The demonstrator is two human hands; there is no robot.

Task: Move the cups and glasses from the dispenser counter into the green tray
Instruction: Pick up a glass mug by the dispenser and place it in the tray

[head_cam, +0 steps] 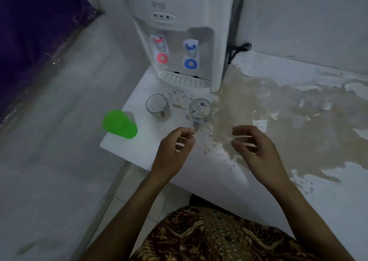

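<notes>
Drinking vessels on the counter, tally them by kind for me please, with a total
Clear glasses: 2, a plain one and one with blue print
Green plastic cups: 1
Total: 3

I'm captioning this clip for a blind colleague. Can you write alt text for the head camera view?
Both hands, left and right, hover empty above a white counter near two clear glasses and a green cup, in front of a white water dispenser.
</notes>
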